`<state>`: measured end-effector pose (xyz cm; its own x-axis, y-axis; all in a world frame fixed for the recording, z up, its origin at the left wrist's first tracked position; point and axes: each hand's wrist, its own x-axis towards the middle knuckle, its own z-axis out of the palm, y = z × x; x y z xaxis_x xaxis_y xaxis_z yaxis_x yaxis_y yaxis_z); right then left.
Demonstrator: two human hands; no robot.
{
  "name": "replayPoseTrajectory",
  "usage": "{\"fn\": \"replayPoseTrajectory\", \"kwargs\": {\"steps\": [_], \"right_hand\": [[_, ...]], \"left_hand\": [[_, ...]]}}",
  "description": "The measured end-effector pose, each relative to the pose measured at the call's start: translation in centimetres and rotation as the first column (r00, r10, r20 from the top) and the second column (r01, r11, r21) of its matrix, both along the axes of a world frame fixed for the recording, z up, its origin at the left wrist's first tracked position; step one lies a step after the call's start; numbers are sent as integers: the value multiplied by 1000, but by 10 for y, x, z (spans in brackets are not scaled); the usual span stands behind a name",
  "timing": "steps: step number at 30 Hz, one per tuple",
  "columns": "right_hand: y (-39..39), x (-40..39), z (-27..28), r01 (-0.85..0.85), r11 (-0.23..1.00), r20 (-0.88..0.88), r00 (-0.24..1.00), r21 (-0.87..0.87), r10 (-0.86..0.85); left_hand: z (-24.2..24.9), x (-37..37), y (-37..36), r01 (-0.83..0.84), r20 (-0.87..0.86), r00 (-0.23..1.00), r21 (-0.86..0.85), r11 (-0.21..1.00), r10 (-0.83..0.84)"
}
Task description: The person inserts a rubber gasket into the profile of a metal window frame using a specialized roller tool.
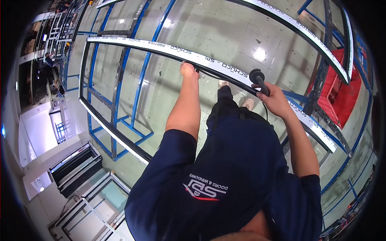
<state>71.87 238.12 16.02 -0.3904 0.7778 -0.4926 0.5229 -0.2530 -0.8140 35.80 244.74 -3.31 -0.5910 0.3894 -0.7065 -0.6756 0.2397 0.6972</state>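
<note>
A long window frame, with white printed film along its upper face and black inner edges, lies across the blue stand before me. My left hand is closed at the frame's inner edge. From its fingers a thin black rubber strip runs to the right, close along the profile. My right hand grips the handle of a black rubber mallet, whose round head is over the printed face of the frame. Below the right hand a thin black length hangs down.
Blue metal stands hold the frame above a pale tiled floor. Another filmed frame lies at the upper right, near a red crate. More frames stand at lower left. A person is far off at left.
</note>
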Motion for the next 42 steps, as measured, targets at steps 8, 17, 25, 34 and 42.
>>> {"fn": "replayPoseTrajectory", "kwargs": {"steps": [8,17,25,34,42], "right_hand": [[1,6,-6,17,1000,-25,1000,-1,-17],[4,7,-7,24,1000,-40,999,-16,-25],[1,9,-26,26,1000,-14,1000,0,-26],[-11,19,-59,21,990,-105,994,143,-6],[-9,24,-54,-35,986,-45,998,166,43]], "left_hand": [[-38,-17,0,66,-314,946,-62,996,-82],[-25,-8,4,-36,-181,983,-2,999,35],[-35,11,1,-89,-112,990,17,996,90],[-21,7,-6,65,-77,996,131,989,-56],[4,-14,2,119,43,992,-66,991,-116]]}}
